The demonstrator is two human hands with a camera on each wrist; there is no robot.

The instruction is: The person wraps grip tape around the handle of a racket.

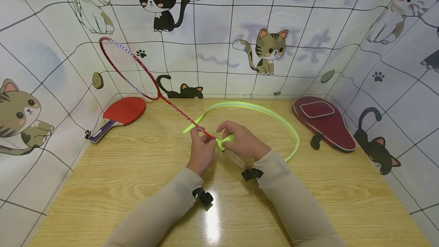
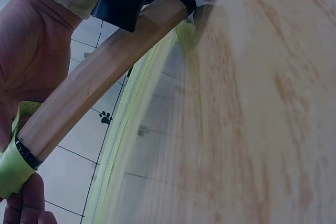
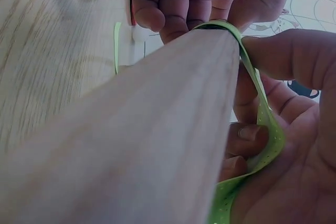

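Note:
A red badminton racket slants across the table, its head up at the left near the wall. Its bare wooden handle points toward the right forearm. Neon yellow-green grip tape is wrapped round the handle's upper end, and its long tail loops over the table behind the hands. My left hand holds the racket where shaft and handle meet, fingers at the wrapped tape. With thumb and fingers, my right hand pinches the tape just beside the handle. In the right wrist view a tape fold hangs through its fingers.
A red table tennis paddle lies at the back left of the wooden table. At the back right rests a maroon paddle case. Cat-patterned wall covering encloses the back and sides.

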